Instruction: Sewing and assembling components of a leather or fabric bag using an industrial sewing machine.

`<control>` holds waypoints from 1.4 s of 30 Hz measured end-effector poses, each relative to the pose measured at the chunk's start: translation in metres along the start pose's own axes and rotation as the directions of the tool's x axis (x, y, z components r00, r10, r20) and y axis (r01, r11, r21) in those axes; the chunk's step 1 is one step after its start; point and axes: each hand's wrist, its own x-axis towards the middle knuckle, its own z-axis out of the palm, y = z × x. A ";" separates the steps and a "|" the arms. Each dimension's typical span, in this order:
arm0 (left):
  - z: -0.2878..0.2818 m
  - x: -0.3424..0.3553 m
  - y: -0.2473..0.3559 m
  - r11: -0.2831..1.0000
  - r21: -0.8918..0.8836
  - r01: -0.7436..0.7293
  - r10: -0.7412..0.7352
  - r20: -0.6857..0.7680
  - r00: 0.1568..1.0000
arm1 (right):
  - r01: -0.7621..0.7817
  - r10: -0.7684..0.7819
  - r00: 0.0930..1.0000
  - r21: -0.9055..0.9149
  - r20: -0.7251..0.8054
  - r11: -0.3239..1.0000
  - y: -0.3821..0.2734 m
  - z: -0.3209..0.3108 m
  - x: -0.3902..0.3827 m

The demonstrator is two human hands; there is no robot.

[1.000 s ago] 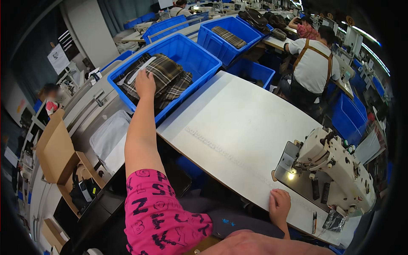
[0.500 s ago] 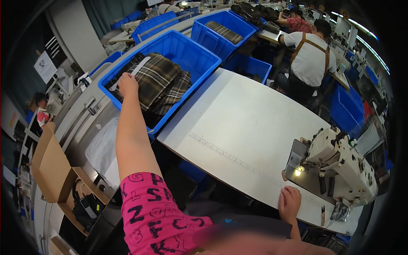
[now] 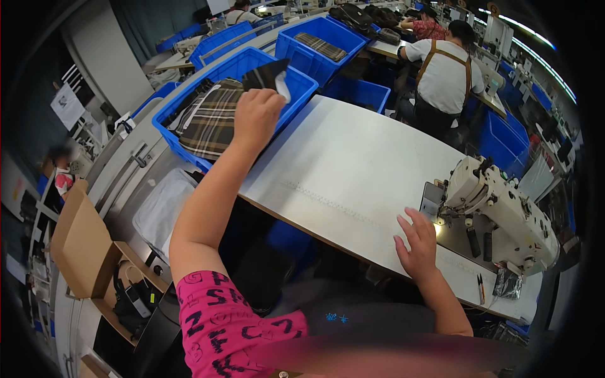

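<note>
My left hand is closed on a dark piece of fabric with a white strip at its edge, raised over the right side of a blue bin. Folded brown-and-black plaid cloth lies in that bin, with a white strip along it. My right hand, fingers spread and nothing in it, is over the front part of a white worktable. Just right of that hand stands a white sewing machine with its lamp lit.
Black-handled tweezers and a small clear plastic bag lie near the machine. An opened cardboard box with a dark device sits at left. Another blue bin holds plaid cloth beyond. A co-worker sits at far right.
My left hand has moved right across the bin, lifting the dark fabric piece off the plaid pile. My right hand has risen from the table's edge, and its fingers have spread.
</note>
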 end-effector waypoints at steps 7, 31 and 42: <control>0.005 -0.069 0.197 0.704 -0.698 -0.132 0.355 0.184 0.917 | -0.055 0.055 0.998 0.023 0.021 0.998 -0.010 0.041 0.046; -0.005 -0.131 0.080 -0.197 -0.621 0.758 -0.460 0.742 0.488 | -0.323 0.804 0.567 0.946 0.180 0.016 -0.004 -0.055 -0.026; 0.071 -0.062 0.025 0.826 -0.278 0.490 -0.425 0.263 0.866 | -0.617 0.870 0.245 0.761 0.428 -0.202 0.014 0.010 -0.074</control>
